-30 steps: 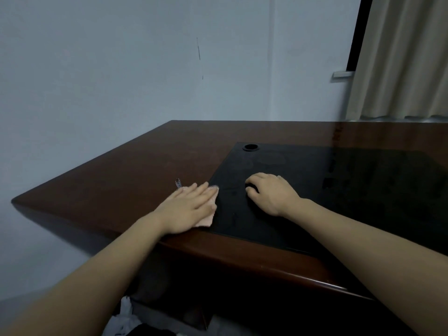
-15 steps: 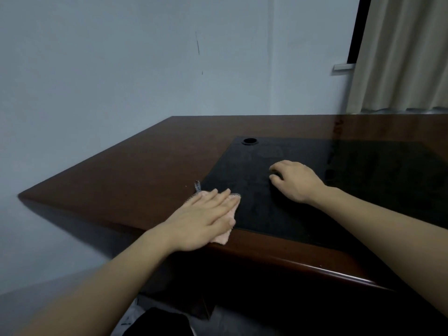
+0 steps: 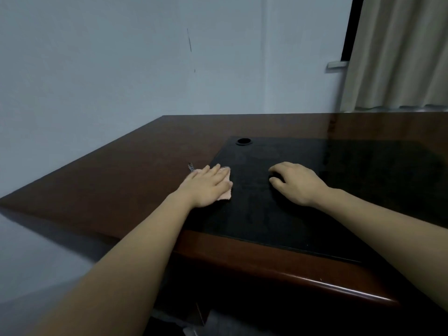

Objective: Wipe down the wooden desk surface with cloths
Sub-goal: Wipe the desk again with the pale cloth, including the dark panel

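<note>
Nearest me ran the rounded front edge of the wooden desk (image 3: 278, 260), dark reddish brown and glossy, with both my bare forearms reaching over it. Set into the top was a large black panel (image 3: 303, 214), and my hands lay farther in, well apart from each other.

My left hand (image 3: 206, 187) pressed flat, fingers straight and together, on a pale pink cloth (image 3: 225, 196) right at the panel's left border, where black met wood. Only the cloth's edges showed round my palm, plus a patterned scrap poking out beyond my fingertips.

My right hand (image 3: 294, 183) rested on the black panel with its fingers curled under. Something dark may have been beneath them, but against the black surface I could not tell whether I held anything.

Beyond my hands a round cable hole (image 3: 244, 141) sat near the panel's far left corner. Past the desk stood a pale wall (image 3: 121, 69), and at the far right a beige curtain (image 3: 400, 52).
</note>
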Demonstrator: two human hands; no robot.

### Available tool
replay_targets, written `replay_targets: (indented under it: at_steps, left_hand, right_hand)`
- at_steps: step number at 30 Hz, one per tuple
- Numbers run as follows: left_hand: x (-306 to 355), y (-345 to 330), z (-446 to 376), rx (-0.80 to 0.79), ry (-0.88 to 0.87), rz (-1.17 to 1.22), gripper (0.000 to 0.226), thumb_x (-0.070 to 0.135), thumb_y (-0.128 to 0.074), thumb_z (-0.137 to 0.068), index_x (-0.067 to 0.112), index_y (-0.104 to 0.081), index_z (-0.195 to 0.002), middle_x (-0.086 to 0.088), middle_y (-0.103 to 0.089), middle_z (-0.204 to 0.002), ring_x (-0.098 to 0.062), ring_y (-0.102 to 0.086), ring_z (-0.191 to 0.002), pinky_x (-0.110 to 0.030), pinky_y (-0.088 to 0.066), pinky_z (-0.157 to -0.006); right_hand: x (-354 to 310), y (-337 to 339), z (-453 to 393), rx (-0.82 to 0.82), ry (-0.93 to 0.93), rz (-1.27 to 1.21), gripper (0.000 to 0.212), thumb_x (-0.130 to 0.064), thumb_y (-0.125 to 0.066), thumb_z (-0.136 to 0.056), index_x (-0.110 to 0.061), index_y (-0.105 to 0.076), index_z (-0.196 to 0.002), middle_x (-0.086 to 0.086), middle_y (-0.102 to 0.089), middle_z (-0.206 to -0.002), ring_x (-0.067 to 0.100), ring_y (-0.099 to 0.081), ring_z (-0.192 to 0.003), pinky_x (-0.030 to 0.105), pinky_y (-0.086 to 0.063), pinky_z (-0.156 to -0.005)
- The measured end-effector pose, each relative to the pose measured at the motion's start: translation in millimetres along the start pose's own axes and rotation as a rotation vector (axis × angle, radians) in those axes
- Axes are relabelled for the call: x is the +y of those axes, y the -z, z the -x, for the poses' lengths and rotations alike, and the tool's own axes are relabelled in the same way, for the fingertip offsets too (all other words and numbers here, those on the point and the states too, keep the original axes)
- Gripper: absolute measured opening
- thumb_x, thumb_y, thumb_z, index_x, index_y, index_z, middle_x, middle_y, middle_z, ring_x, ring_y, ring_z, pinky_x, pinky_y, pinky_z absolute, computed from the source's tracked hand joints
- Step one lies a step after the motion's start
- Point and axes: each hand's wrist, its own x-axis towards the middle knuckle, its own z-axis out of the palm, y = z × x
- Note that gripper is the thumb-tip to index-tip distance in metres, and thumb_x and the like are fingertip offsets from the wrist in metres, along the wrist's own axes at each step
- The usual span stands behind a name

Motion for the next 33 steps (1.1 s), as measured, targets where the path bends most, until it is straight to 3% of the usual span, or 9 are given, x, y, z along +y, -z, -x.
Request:
replay_targets:
  at_steps: [3,12,16,19,22,24,26,28,33]
  left_hand:
    - [8.3,0.4,-0.8,-0.002,-0.012,0.010,0.061,0.055,-0.017,-0.106,0.035,-0.001,-0.162,0.005,0.005,-0.170,-0.021,0.004,-0.156,-0.044,0.001,-0.126]
    - [55.7,-12.4,99.3,-0.021,-0.290,-0.003,0.061,0.058,-0.019,-0.105,0.041,0.003,-0.160,0.015,0.012,-0.167,-0.006,0.015,-0.153,-0.036,0.009,-0.125]
    - [57.1,-7.5,104.7,-0.018,-0.287,0.133,0.059,0.052,-0.025,-0.108,0.037,-0.006,-0.161,0.014,0.001,-0.168,-0.007,0.006,-0.154,-0.029,0.005,-0.124]
    - [46.2,9.8,104.8,0.070,-0.193,0.452,0.054,0.038,-0.037,-0.109,0.031,-0.022,-0.161,0.010,-0.019,-0.166,-0.009,-0.010,-0.155,-0.025,-0.010,-0.120]
    - [16.3,19.2,107.1,0.186,-0.047,0.404,0.051,0.036,-0.040,-0.109,0.030,-0.030,-0.159,0.001,-0.026,-0.165,-0.013,-0.010,-0.155,-0.031,-0.013,-0.121]
    - [-7.0,18.3,106.4,0.167,0.034,0.373,0.050,0.035,-0.041,-0.109,0.027,-0.034,-0.157,0.000,-0.029,-0.165,-0.017,-0.009,-0.156,-0.033,-0.013,-0.122]
    - [-23.8,15.3,104.7,0.123,0.074,0.333,0.050,0.034,-0.041,-0.109,0.025,-0.035,-0.157,0.000,-0.029,-0.165,-0.021,-0.010,-0.156,-0.034,-0.013,-0.123]
    - [-33.0,15.2,103.6,0.107,0.085,0.288,0.051,0.036,-0.039,-0.109,0.024,-0.033,-0.158,0.001,-0.025,-0.166,-0.023,-0.010,-0.156,-0.036,-0.012,-0.124]
    - [-38.1,17.6,94.0,0.160,0.099,0.309,0.050,0.037,-0.037,-0.109,0.027,-0.031,-0.158,0.003,-0.022,-0.167,-0.022,-0.009,-0.156,-0.040,-0.011,-0.124]
  right_hand:
    - [-2.2,-0.4,0.0,-0.001,-0.011,-0.001,0.045,-0.042,-0.042,-0.105,-0.023,-0.050,-0.144,0.001,-0.049,-0.151,0.027,-0.048,-0.135,0.047,-0.037,-0.112]
    - [-19.8,7.0,-1.2,-0.008,0.015,0.039,0.046,-0.043,-0.042,-0.105,-0.021,-0.049,-0.145,0.003,-0.049,-0.152,0.028,-0.047,-0.136,0.048,-0.037,-0.112]
    - [-33.6,12.8,10.2,0.007,0.048,0.027,0.045,-0.041,-0.042,-0.105,-0.021,-0.051,-0.145,0.002,-0.049,-0.152,0.027,-0.046,-0.137,0.048,-0.036,-0.113]
    - [-44.3,16.1,25.6,-0.011,0.087,0.024,0.046,-0.041,-0.042,-0.105,-0.021,-0.051,-0.145,0.003,-0.049,-0.152,0.026,-0.045,-0.138,0.050,-0.037,-0.113]
    - [-61.0,13.2,43.8,-0.048,0.179,0.033,0.049,-0.041,-0.042,-0.104,-0.017,-0.051,-0.146,0.005,-0.049,-0.153,0.024,-0.042,-0.141,0.047,-0.032,-0.117]
    - [-78.2,11.1,55.1,-0.115,0.270,0.047,0.048,-0.038,-0.041,-0.106,-0.012,-0.051,-0.146,0.007,-0.047,-0.155,0.022,-0.036,-0.146,0.039,-0.015,-0.125]
    - [-96.4,10.7,66.3,-0.189,0.349,0.058,0.047,-0.036,-0.038,-0.109,-0.010,-0.048,-0.147,0.010,-0.040,-0.158,0.019,-0.028,-0.150,0.028,0.003,-0.123]
    - [-111.4,9.4,73.9,-0.224,0.387,0.073,0.053,-0.038,-0.035,-0.110,-0.012,-0.037,-0.155,0.008,-0.028,-0.165,0.022,-0.012,-0.155,0.023,0.008,-0.118]
    - [-139.0,-7.3,69.8,-0.250,0.260,0.018,0.062,-0.056,-0.023,-0.107,-0.029,-0.015,-0.162,0.000,-0.004,-0.171,0.025,0.008,-0.157,0.046,-0.001,-0.125]
